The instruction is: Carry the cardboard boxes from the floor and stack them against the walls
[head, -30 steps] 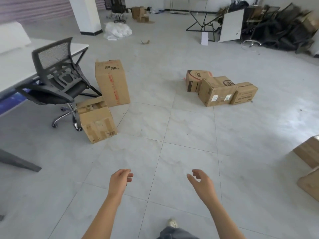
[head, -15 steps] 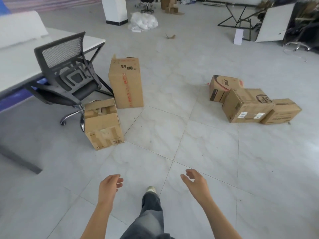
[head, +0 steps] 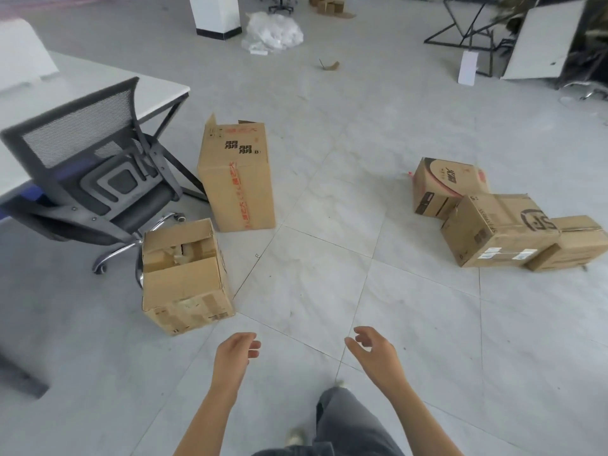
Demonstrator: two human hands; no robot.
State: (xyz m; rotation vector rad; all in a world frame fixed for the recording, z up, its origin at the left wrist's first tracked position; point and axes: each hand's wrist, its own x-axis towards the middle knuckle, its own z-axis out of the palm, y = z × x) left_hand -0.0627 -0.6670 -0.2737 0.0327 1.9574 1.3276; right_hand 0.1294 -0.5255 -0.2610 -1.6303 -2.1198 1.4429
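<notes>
Grips: your left grip (head: 235, 352) and right grip (head: 375, 353) hung relaxed, holding nothing | Boxes: small box (head: 187, 284) lay on floor (head: 329, 291) near left, by the chair (head: 82, 166); tall box (head: 237, 179) just behind | Handling: stiff, probably light, torn top looked weak; you'd best grasp opposite bottom edges.

Floor (head: 329, 143): pale grey marbled tiles, evenly lit. Left: black mesh office chair (head: 92, 179) beside white desk (head: 82, 90). Top: white pillar (head: 215, 13), crumpled plastic heap (head: 273, 32). Upper right: black metal frame (head: 467, 31), leaning white panel (head: 539, 41).
</notes>
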